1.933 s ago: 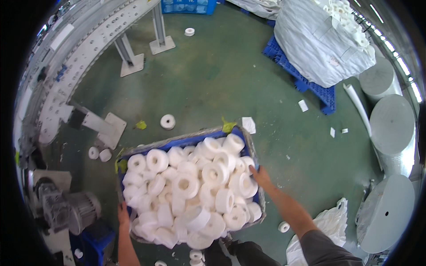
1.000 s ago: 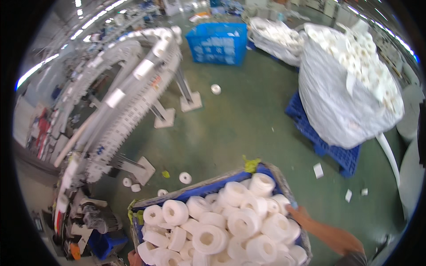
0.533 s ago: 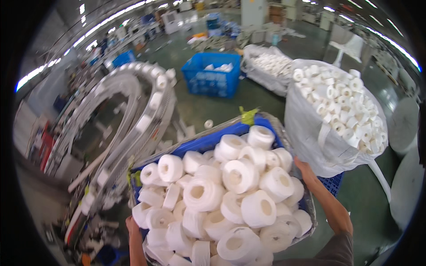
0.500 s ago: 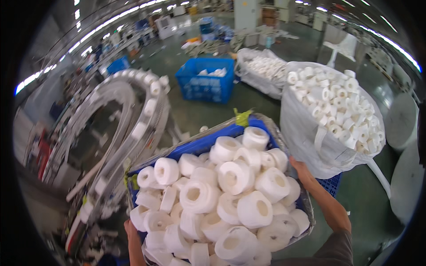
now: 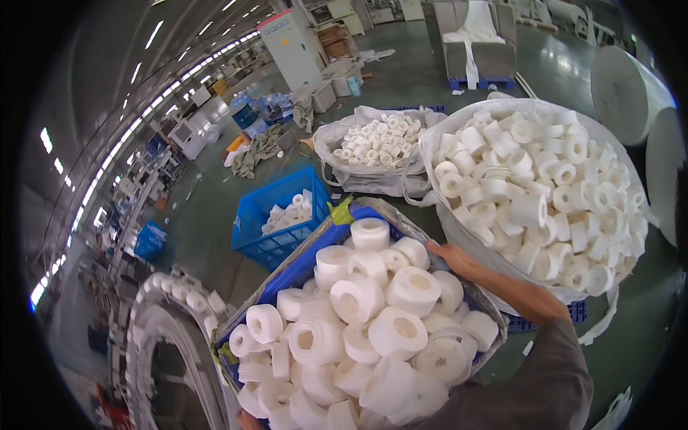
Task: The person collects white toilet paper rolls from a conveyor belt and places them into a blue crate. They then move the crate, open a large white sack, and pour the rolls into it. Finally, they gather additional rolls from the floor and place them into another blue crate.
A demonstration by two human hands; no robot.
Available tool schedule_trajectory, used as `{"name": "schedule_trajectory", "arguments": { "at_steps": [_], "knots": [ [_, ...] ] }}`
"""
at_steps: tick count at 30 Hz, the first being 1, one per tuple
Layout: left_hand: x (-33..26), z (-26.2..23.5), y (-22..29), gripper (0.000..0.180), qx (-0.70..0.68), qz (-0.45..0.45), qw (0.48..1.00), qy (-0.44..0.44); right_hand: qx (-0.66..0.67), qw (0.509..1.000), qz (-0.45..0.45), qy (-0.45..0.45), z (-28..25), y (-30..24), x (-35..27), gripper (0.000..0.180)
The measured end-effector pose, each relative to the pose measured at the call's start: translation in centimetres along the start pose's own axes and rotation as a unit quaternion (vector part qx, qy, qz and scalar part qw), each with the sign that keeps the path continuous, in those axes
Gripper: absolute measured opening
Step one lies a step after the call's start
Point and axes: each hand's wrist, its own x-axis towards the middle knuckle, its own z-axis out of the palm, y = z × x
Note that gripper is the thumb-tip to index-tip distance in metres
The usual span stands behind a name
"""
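Observation:
A blue crate (image 5: 288, 268), its rim wrapped in greyish film with yellow-green ties at two corners, is heaped with white rolls (image 5: 399, 331) that have hollow centres. My right hand (image 5: 454, 261) grips the crate's right side near the far corner, with the thumb on the rim. At the lower left, my left hand (image 5: 248, 421) is against the crate's near-left side; only a small part of it shows, and its fingers are hidden. The crate tilts slightly in view and is held in front of my body.
Just beyond the right side is a large white sack (image 5: 448, 215) full of similar rolls, on a blue pallet (image 5: 577, 312). Farther off are a smaller sack (image 5: 358, 177) and a light-blue basket (image 5: 266, 251) with rolls. A curved conveyor (image 5: 154, 315) carries rolls at lower left.
The view has turned to the right with the crate still in my hands. The large sack now appears nearer the crate, and the curved conveyor has shifted toward the lower left.

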Motion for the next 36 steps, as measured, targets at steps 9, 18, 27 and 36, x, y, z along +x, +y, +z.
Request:
{"name": "schedule_trajectory", "arguments": {
  "at_steps": [9, 18, 27, 36],
  "knots": [
    [18.3, 24.7, 20.3, 0.048, -0.004, 0.003, 1.000, -0.010, 0.068, 0.998, -0.005, -0.004, -2.2, -9.7, 34.2, 0.070],
    [41.1, 52.5, 41.7, 0.049, -0.052, 0.081, 0.991, -0.093, 0.192, 0.976, 0.062, 0.081, -10.2, -13.3, 59.8, 0.070],
    [48.7, 91.4, 70.7, 0.047, 0.014, 0.211, 0.958, -0.193, 0.261, 0.934, 0.030, 0.241, -26.4, -6.5, 79.9, 0.050],
    [42.5, 126.6, 84.5, 0.070, 0.250, 0.199, 0.869, -0.378, 0.342, 0.850, 0.176, 0.361, -38.4, -8.8, 82.7, 0.062]
  ]
}}
